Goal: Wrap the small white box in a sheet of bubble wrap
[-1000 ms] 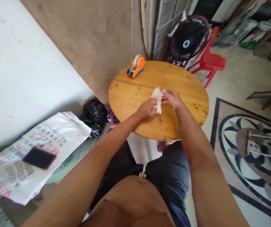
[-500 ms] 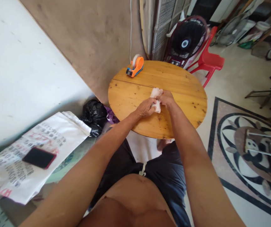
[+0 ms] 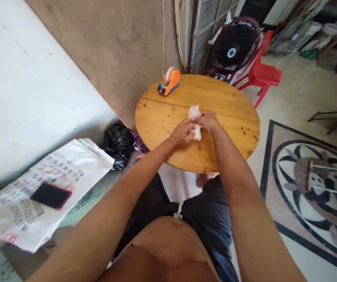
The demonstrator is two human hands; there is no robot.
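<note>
A small pale, pinkish-white bundle (image 3: 194, 112) lies on the round wooden table (image 3: 162, 125); whether it is paper, cloth or film I cannot tell. From the left, my left hand (image 3: 183, 132) presses on it, with thumb and fingers closed over its middle and near end. My right hand (image 3: 209, 120) grips the right edge with curled fingers, close to the left fingertips. Parts of the bundle are hidden under both hands. Toward the back of the table stands an orange and blue tape dispenser (image 3: 171, 81) with a roll of tape, untouched.
A dark phone (image 3: 51, 195) rests on a printed white sack (image 3: 89, 156) at the left. Beside the table is a black plastic bag (image 3: 117, 143). Behind it stand a fan (image 3: 235, 49) and a red chair (image 3: 264, 74). A wooden board (image 3: 112, 47) leans along the wall.
The bundle's far end now looks flatter and reaches slightly farther from me. My left fingers have shifted a little over it. The whole view has moved slightly.
</note>
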